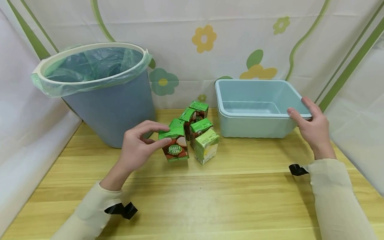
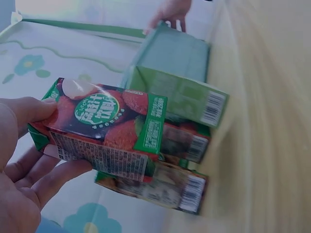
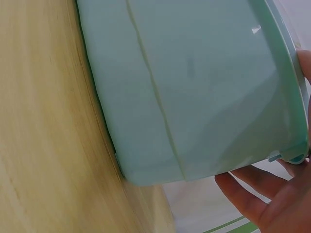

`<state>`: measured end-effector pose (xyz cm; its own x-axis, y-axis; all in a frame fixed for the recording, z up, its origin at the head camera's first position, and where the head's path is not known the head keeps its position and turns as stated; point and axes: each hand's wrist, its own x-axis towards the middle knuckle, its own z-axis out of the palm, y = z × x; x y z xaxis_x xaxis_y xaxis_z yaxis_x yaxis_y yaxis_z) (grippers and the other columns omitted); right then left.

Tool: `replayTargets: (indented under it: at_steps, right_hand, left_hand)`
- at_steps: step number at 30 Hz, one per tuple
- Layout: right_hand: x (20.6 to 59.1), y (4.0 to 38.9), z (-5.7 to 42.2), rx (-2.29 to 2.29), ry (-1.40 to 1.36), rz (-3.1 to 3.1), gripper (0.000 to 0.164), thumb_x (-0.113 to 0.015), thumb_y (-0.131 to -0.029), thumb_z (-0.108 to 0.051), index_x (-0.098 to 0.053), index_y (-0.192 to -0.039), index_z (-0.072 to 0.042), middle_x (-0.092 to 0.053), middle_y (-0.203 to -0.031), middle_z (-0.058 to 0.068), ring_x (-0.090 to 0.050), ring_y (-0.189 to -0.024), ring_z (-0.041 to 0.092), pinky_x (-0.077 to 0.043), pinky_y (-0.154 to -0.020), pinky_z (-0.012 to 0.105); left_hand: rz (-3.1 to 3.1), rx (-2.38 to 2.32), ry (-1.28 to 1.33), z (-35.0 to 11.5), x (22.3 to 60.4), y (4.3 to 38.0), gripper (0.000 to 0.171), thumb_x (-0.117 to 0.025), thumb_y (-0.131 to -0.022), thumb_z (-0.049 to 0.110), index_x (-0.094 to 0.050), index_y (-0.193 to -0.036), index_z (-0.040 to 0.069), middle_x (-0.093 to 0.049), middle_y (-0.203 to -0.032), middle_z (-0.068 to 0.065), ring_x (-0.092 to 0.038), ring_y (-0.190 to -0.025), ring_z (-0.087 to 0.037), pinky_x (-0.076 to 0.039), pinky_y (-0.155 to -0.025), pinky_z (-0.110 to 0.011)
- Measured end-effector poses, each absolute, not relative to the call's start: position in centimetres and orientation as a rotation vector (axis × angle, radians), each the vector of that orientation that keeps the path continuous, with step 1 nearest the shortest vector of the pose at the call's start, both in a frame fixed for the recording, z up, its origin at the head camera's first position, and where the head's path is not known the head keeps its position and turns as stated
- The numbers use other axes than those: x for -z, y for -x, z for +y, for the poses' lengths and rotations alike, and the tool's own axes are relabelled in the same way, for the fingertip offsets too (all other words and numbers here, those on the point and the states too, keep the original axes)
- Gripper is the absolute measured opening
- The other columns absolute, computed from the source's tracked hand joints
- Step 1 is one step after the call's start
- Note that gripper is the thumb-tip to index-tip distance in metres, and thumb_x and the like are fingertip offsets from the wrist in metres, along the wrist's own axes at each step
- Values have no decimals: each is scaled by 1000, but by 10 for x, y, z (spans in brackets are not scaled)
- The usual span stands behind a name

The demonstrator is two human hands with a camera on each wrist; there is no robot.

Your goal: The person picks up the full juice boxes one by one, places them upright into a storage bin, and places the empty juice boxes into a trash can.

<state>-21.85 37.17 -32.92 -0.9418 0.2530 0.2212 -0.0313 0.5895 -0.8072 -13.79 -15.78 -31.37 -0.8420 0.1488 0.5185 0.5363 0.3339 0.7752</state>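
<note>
My left hand (image 1: 136, 145) pinches a small juice carton (image 1: 175, 149) with a green top and red fruit pictures, thumb on one side and fingers on the other. In the left wrist view this juice carton (image 2: 104, 124) appears tilted, slightly apart from the others. Close by stand several more cartons with green tops, among them a carton (image 1: 201, 126) partly covered by a pale green carton (image 1: 207, 146) in front. At the right, my right hand (image 1: 316, 128) grips the end rim of a light blue plastic tub (image 1: 255, 126), thumb over the edge and fingers outside.
A tall blue-grey trash bin (image 1: 117, 103) lined with a thin green bag (image 1: 90, 87) stands at the left. Behind everything hangs a white flowered cloth (image 1: 234, 36). The wooden table (image 1: 210, 200) stretches toward me. Inside the tub, the visible floor is bare.
</note>
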Motion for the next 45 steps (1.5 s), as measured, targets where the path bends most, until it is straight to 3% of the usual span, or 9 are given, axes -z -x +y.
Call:
replayTargets:
  at_steps: [7, 13, 18, 23, 27, 31, 37, 40, 45]
  right_hand:
    - [329, 218, 371, -1285, 193, -2521, 78, -65, -101, -53, -29, -168, -34, -17, -177, -18, -27, -160, 20, -34, -112, 6]
    - [329, 219, 371, -1295, 188, -2517, 79, -65, -101, -53, -29, -168, -33, -18, -177, -18, -29, -158, 19, -35, -92, -5]
    - [330, 219, 371, -1302, 192, -2511, 79, -65, -101, -52, -30, -168, -33, -18, -177, -17, -29, -158, 19, -35, -91, -5]
    - [330, 219, 370, -1300, 201, -2516, 79, -65, -101, -53, -29, -168, -34, -18, -177, -18, -30, -157, 19, -36, -91, -4]
    - [330, 219, 371, -1298, 208, -2506, 78, -65, -101, -53, -31, -168, -34, -19, -177, -17, -32, -155, 18, -37, -93, -3]
    - [331, 220, 371, -1291, 218, -2499, 77, -66, -100, -53, -32, -167, -34, -21, -177, -17, -35, -153, 17, -37, -95, -1]
    - [331, 220, 371, -1290, 224, -2495, 78, -66, -100, -53, -32, -167, -35, -21, -177, -16, -35, -152, 18, -39, -102, 3]
    - [331, 220, 370, -1296, 225, -2487, 78, -66, -100, -53, -32, -167, -35, -21, -177, -15, -35, -152, 18, -39, -108, 8]
    - [330, 221, 370, -1290, 228, -2487, 77, -67, -100, -54, -33, -167, -36, -22, -177, -15, -38, -148, 20, -40, -100, 6]
  left_hand:
    - [-2236, 1522, 625, -152, 293, 138, 27, -87, -86, 3, -82, -111, 12, -78, -114, -7, -68, -98, -8, -52, -53, -20]
    - [-2233, 1468, 634, -142, 277, 143, 26, -88, -86, 7, -83, -111, 15, -79, -114, -3, -66, -91, -8, -46, -49, -21]
    - [-2213, 1449, 643, -134, 266, 149, 26, -88, -86, 9, -82, -111, 14, -79, -113, -3, -62, -81, -11, -39, -46, -23]
    - [-2181, 1455, 649, -125, 257, 157, 26, -88, -87, 8, -82, -112, 11, -78, -112, -3, -66, -91, -11, -50, -56, -18]
    - [-2135, 1496, 654, -114, 252, 167, 26, -86, -88, 7, -82, -113, 8, -78, -113, -7, -66, -102, -11, -59, -77, -24]
    - [-2108, 1532, 639, -100, 248, 178, 25, -85, -90, 8, -81, -115, 7, -78, -114, -9, -66, -103, -13, -56, -92, -31]
    - [-2123, 1551, 563, -82, 244, 194, 25, -84, -92, 14, -81, -117, 11, -78, -120, -5, -67, -106, -16, -53, -101, -36]
    - [-2130, 1580, 521, -76, 242, 201, 25, -83, -94, 16, -81, -118, 12, -78, -122, -5, -67, -108, -17, -54, -100, -38]
    - [-2092, 1680, 490, -68, 243, 207, 26, -81, -95, 16, -80, -121, 11, -77, -124, -6, -67, -111, -16, -58, -84, -28]
